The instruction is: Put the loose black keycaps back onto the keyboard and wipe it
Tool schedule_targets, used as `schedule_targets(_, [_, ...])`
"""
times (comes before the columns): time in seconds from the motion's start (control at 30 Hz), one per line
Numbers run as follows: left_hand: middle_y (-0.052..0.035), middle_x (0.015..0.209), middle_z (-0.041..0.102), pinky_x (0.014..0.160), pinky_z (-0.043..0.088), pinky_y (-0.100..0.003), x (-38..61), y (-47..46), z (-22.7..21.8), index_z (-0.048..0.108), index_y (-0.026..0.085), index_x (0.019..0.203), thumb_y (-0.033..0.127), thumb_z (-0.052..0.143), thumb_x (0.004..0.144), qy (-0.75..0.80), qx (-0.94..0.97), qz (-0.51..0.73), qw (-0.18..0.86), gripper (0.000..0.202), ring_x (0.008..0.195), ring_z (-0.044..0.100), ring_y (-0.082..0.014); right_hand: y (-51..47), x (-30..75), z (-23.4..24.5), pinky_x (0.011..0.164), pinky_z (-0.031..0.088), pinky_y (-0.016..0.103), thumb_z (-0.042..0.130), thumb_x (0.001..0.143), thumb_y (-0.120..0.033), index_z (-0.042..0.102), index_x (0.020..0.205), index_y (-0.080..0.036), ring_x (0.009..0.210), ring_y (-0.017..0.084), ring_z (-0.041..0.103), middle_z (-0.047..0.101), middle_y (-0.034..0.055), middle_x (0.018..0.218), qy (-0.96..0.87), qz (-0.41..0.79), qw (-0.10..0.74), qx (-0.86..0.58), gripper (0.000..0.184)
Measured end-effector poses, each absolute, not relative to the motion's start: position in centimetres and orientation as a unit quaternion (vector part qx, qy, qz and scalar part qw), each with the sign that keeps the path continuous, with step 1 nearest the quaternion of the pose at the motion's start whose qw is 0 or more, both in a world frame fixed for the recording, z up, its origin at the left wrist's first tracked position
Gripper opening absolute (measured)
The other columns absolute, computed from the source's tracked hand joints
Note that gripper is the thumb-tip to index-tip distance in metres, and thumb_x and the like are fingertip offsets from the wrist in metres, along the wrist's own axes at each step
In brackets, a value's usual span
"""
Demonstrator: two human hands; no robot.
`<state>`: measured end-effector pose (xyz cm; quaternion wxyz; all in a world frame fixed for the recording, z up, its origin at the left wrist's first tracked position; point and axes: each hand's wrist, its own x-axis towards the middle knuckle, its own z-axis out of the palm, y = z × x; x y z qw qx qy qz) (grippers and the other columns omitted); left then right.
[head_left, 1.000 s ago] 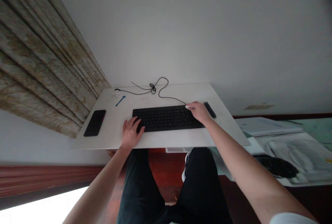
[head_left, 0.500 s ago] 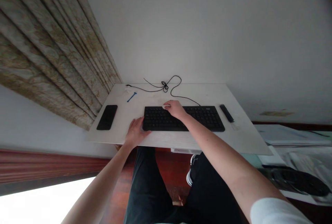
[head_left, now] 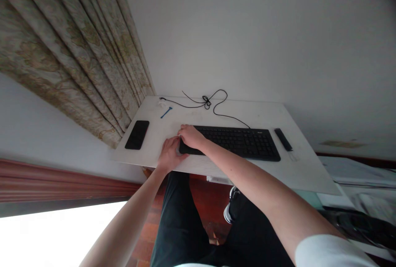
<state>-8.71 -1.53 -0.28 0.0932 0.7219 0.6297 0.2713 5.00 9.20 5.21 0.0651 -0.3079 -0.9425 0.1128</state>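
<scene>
A black keyboard [head_left: 241, 143] lies flat on the white table. My left hand [head_left: 170, 154] is closed around its left end, the thumb along the front edge and the fingers at the left side. Over the top left corner of the keys is my right hand [head_left: 191, 136], its fingers bent and pinched. A bit of something small and white, like a wipe or tissue, shows at those fingertips; most of it is hidden. My two hands nearly touch, and the right one covers the leftmost keys.
The keyboard's black cable [head_left: 206, 102] lies bundled behind it. To the left are a black phone [head_left: 137, 135], a thin blue tool [head_left: 166, 112] and a crumpled white scrap [head_left: 161, 103]. A narrow black object [head_left: 283, 139] with a strap lies to the right. A patterned curtain [head_left: 93, 52] hangs at the left.
My right hand has moved left along the keyboard's top rows to its left corner, beside my left hand. The left hand keeps its place at the keyboard's end. The view has shifted slightly.
</scene>
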Motion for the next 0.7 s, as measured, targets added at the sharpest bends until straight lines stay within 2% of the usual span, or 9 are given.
schedule_targets(0.13, [-0.0151, 0.141, 0.053, 0.115, 0.04, -0.049, -9.2, -1.6, -0.3, 0.053, 0.016, 0.133, 0.015, 0.06, 0.073, 0.617, 0.704, 0.326, 0.133, 0.061, 0.134, 0.049, -0.0302, 6.8, 6.0, 4.8, 0.087, 0.041, 0.035, 0.05, 0.093, -0.008, 0.072, 0.097, -0.014, 0.098, 0.022, 0.059, 0.066, 0.0109, 0.101, -0.956, 0.109, 0.063, -0.267, 0.023])
schedule_targets(0.2, [-0.0126, 0.14, 0.055, 0.115, 0.041, -0.046, -9.5, -1.7, -0.4, 0.052, 0.017, 0.134, 0.009, 0.052, 0.073, 0.625, 0.676, 0.36, 0.15, 0.061, 0.132, 0.051, -0.0265, 5.6, 6.7, 4.4, 0.086, 0.041, 0.035, 0.052, 0.093, -0.008, 0.072, 0.097, -0.015, 0.098, 0.022, 0.058, 0.065, 0.0103, 0.101, -0.959, 0.11, 0.077, -0.251, 0.022])
schedule_targets(0.33, [-0.0074, 0.128, 0.066, 0.11, 0.047, -0.041, -9.5, -1.6, -0.6, 0.056, 0.02, 0.131, 0.009, 0.043, 0.083, 0.642, 0.637, 0.38, 0.195, 0.051, 0.121, 0.061, -0.0218, 3.4, 8.4, 3.6, 0.086, 0.04, 0.036, 0.055, 0.091, -0.009, 0.072, 0.093, -0.017, 0.098, 0.022, 0.056, 0.066, 0.0087, 0.099, -0.969, 0.116, 0.079, -0.203, 0.018])
schedule_targets(0.47, [-0.004, 0.124, 0.069, 0.11, 0.047, -0.041, -9.3, -1.2, -0.7, 0.063, 0.024, 0.124, 0.016, 0.038, 0.092, 0.642, 0.635, 0.37, 0.218, 0.041, 0.119, 0.062, -0.0203, 2.1, 9.4, 2.9, 0.088, 0.038, 0.036, 0.056, 0.092, -0.01, 0.072, 0.095, -0.017, 0.098, 0.022, 0.055, 0.066, 0.0086, 0.1, -0.971, 0.121, 0.085, -0.186, 0.017])
schedule_targets(0.7, [-0.006, 0.128, 0.066, 0.111, 0.046, -0.041, -9.6, -1.5, -0.8, 0.059, 0.021, 0.128, 0.008, 0.036, 0.088, 0.649, 0.614, 0.399, 0.206, 0.047, 0.121, 0.061, -0.0193, 2.9, 6.4, 2.9, 0.086, 0.035, 0.039, 0.052, 0.095, -0.013, 0.071, 0.1, -0.015, 0.101, 0.025, 0.053, 0.064, 0.0121, 0.104, -0.941, 0.108, 0.121, -0.299, 0.02])
